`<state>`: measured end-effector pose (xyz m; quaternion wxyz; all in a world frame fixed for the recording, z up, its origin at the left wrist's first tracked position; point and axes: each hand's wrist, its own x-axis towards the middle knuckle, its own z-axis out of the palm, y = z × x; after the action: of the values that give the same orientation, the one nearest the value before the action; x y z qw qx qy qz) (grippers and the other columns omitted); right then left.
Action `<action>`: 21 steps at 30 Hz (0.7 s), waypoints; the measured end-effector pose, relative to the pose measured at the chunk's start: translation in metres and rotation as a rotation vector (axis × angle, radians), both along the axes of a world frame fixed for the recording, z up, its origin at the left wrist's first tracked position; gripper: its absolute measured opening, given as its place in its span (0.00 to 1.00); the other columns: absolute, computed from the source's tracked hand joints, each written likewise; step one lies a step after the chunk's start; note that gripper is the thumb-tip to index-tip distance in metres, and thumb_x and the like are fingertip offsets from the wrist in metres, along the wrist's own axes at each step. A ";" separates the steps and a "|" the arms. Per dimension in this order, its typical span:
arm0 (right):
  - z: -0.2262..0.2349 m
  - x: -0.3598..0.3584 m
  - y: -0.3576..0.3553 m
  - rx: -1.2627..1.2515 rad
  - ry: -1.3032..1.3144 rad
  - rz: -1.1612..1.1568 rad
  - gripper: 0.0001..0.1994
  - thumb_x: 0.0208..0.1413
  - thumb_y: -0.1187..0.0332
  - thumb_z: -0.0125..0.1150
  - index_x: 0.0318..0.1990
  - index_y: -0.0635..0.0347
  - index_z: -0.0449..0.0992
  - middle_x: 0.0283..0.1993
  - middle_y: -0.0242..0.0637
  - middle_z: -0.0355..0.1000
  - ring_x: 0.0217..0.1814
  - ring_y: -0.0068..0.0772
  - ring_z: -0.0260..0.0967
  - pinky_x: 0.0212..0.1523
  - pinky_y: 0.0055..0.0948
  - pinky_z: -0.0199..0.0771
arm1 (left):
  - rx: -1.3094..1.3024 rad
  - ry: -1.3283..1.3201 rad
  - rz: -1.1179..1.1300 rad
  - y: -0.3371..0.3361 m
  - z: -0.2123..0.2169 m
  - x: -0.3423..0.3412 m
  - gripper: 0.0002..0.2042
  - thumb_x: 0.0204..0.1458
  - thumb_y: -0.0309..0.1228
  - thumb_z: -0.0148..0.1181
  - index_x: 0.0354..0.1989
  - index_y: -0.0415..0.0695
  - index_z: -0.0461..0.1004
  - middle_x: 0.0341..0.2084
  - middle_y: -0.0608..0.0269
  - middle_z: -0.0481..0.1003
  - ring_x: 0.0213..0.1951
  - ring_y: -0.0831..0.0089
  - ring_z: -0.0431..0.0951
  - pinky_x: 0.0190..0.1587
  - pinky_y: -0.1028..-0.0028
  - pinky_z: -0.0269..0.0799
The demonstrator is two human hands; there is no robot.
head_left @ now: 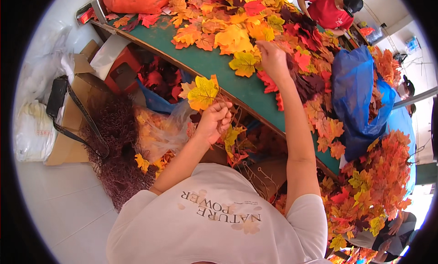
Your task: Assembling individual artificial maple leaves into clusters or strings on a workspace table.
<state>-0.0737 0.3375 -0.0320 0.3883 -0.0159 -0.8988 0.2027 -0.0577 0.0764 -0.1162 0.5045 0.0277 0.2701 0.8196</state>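
Note:
My left hand (pixel 214 121) is closed around a thin brown stem with a yellow fabric maple leaf (pixel 203 92) at its top and more leaves hanging below the fist. My right hand (pixel 272 58) reaches out over the green table (pixel 214 63), its fingers pinched in the heap of loose orange, yellow and red fabric leaves (pixel 237 22). What the fingers pinch is hidden by the hand. A yellow-orange leaf (pixel 243 63) lies just left of that hand.
A blue plastic bag (pixel 356 95) sits on the table to the right, with finished leaf sprays (pixel 378 182) beyond. A person in a red shirt (pixel 328 8) works at the far side. Below the table are a cardboard box (pixel 68 127), brown twig bundles (pixel 118 150) and bags of leaves.

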 end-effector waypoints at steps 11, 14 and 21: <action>-0.043 -0.119 0.043 0.046 -0.172 -0.447 0.17 0.53 0.63 0.55 0.46 0.63 0.73 0.37 0.53 0.73 0.44 0.51 0.70 0.43 0.43 0.72 | -0.012 -0.067 -0.003 0.002 0.002 -0.012 0.07 0.57 0.27 0.51 0.43 0.42 0.69 0.24 0.66 0.69 0.19 0.83 0.65 0.15 0.84 0.56; -0.035 -0.133 0.041 -0.049 -0.208 -0.375 0.14 0.50 0.60 0.58 0.39 0.59 0.78 0.34 0.47 0.75 0.44 0.47 0.70 0.41 0.41 0.73 | 0.003 -0.065 -0.011 0.000 -0.005 -0.014 0.07 0.57 0.27 0.51 0.43 0.43 0.69 0.24 0.66 0.69 0.19 0.83 0.64 0.17 0.84 0.57; -0.027 -0.124 0.037 -0.221 -0.393 -0.338 0.11 0.47 0.60 0.61 0.33 0.57 0.80 0.32 0.41 0.76 0.37 0.39 0.74 0.37 0.36 0.75 | 0.002 -0.070 -0.024 0.001 -0.004 -0.014 0.07 0.57 0.28 0.51 0.43 0.43 0.69 0.24 0.66 0.70 0.19 0.83 0.65 0.19 0.85 0.59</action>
<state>-0.1974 0.3749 -0.0589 0.2309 -0.2467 -0.9139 0.2248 -0.0714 0.0772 -0.1198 0.5234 0.0029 0.2510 0.8143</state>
